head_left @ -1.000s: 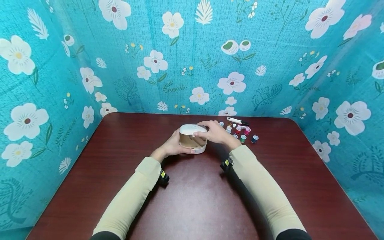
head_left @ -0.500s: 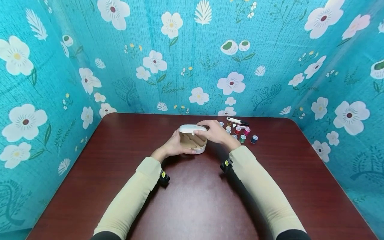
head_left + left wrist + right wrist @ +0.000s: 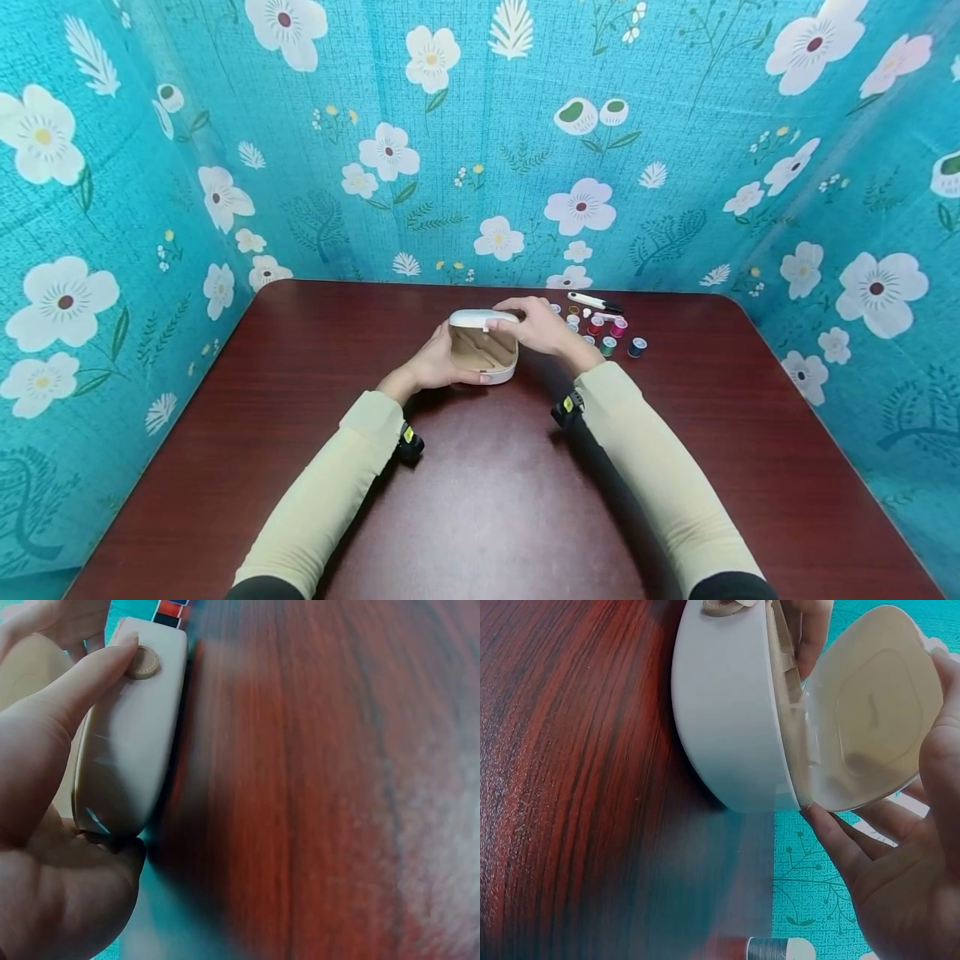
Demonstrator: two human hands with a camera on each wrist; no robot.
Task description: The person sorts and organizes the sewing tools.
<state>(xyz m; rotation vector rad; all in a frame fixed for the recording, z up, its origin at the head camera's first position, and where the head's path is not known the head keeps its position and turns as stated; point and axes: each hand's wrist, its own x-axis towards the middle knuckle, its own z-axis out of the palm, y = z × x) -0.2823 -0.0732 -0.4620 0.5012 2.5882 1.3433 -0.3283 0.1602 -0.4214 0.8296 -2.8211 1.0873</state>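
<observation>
A small white box (image 3: 501, 377) with a beige lining stands on the table, its hinged lid (image 3: 474, 318) raised partway. My left hand (image 3: 433, 363) grips the base from the left. In the left wrist view its thumb lies along the front wall, touching or close beside a round tan button (image 3: 142, 663). My right hand (image 3: 542, 325) holds the lid at its right side, thumb at the front edge. The right wrist view shows the lid's beige inner face (image 3: 877, 697) tilted away from the white base (image 3: 724, 705). A divider shows inside; the floor of the box is partly hidden.
Right of the box lie several thread spools, among them a red spool (image 3: 595, 327), a green spool (image 3: 608, 346) and a dark blue spool (image 3: 637, 347). Behind them lies a slim white-and-black tool (image 3: 594, 302). Floral cloth (image 3: 420, 200) hangs around the table (image 3: 337, 333).
The lid has tipped back slightly, and more of the lined inside shows. My right hand has risen a little with it, while my left hand keeps its place on the base.
</observation>
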